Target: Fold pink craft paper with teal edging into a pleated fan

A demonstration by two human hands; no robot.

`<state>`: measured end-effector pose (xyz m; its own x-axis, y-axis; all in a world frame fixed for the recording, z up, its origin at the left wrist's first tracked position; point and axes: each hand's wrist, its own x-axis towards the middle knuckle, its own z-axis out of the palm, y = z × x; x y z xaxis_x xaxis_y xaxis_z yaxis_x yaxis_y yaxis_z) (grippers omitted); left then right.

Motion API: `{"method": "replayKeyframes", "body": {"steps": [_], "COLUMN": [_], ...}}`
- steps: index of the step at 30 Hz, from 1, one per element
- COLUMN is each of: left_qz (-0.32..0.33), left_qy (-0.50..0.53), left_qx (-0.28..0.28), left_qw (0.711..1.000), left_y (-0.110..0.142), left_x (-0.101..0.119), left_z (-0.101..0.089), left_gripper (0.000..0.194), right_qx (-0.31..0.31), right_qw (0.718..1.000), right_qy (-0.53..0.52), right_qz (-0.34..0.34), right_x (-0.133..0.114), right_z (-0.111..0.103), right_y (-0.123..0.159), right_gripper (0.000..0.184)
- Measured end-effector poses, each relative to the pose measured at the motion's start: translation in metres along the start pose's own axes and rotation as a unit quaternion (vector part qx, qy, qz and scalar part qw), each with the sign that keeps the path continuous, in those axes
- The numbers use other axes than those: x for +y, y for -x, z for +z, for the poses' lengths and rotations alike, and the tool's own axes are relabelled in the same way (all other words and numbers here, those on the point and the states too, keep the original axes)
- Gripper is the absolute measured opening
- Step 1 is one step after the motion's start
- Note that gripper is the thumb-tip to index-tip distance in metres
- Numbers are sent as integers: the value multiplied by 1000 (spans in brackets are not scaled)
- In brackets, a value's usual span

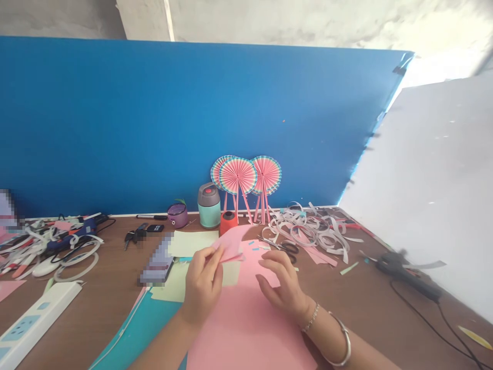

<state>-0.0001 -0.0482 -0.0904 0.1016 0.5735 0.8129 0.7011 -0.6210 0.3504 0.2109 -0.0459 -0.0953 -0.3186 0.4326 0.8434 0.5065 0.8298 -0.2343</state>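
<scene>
Above pink sheet (250, 318), pink paper (233, 241) pinched, jutting past left fingertips (216, 257), right fingers (276, 263) spread

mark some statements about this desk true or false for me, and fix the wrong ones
1. The left hand holds pink paper. True.
2. The right hand grips the scissors. False: it holds nothing visible; the scissors lie on the table just beyond it.
3. Pink fans stand in front of the blue panel. True.
4. The power strip is at the picture's right edge. False: it is at the lower left.
5. The flask has a purple body. False: its body is teal.
6. A bangle circles the right forearm. True.
</scene>
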Motion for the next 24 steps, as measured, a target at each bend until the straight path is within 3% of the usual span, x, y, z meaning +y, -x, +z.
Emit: {"method": "replayKeyframes", "body": {"steps": [2,5,8,13,18,24], "left_qz": [65,100,84,17,-2,-89], "left_qy": [-48,-97,-110,-67,-78,-67], "left_qx": [-5,-87,-202,-334,-396,-412], "left_qw": [997,986,970,940,915,905], "left_y": [1,2,4,5,0,-9], "left_x": [3,5,3,-3,2,0], "left_z": [-1,3,10,13,5,-7], "left_gripper": [48,47,39,35,28,15], "right_qx": [25,-23,-119,-259,-324,-357], "right_qw": [997,991,980,952,932,918], "right_qy": [54,129,157,162,159,148], "right_qz": [-39,-35,0,17,38,86], "right_x": [-7,-11,-4,10,12,11], "right_z": [-1,2,8,13,13,10], "right_y": [-1,-3,-4,-1,1,-2], "right_gripper": [45,36,10,8,12,17]}}
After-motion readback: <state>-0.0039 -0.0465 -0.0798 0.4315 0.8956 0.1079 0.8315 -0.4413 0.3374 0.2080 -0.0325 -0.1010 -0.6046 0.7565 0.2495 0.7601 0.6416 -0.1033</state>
